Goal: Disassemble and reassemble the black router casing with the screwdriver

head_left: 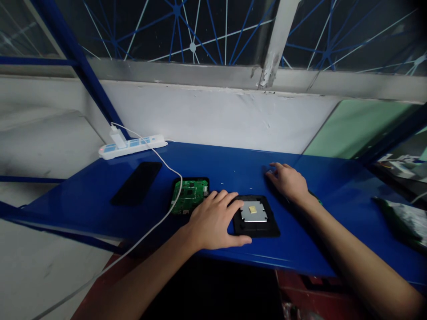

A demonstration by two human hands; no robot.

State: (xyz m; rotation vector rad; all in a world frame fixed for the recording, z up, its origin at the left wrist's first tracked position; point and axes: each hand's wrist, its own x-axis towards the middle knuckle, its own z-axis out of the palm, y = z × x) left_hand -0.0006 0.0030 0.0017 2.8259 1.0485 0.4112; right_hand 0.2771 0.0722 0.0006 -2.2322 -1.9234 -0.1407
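My left hand (pixel 215 220) lies spread over the left edge of a black cover (pixel 271 226), its fingers apart. On that cover is a silver metal plate (pixel 260 216) with a small yellowish pad (pixel 252 210) near its middle. Just left of my fingers, a green circuit board (pixel 188 195) sits in a black housing, partly behind my hand. Beyond the cover to the right, my right hand (pixel 287 180) is low over the blue table with its thumb and forefinger near a small, clear item (pixel 269 172) too blurred to make out.
A black flat panel (pixel 136 183) lies at left on the blue table (pixel 233 158). Behind it, a white power strip (pixel 133 147) holds a plug; its white cable (pixel 163 218) crosses the board's left side. A silvery bag (pixel 405 222) is at far right.
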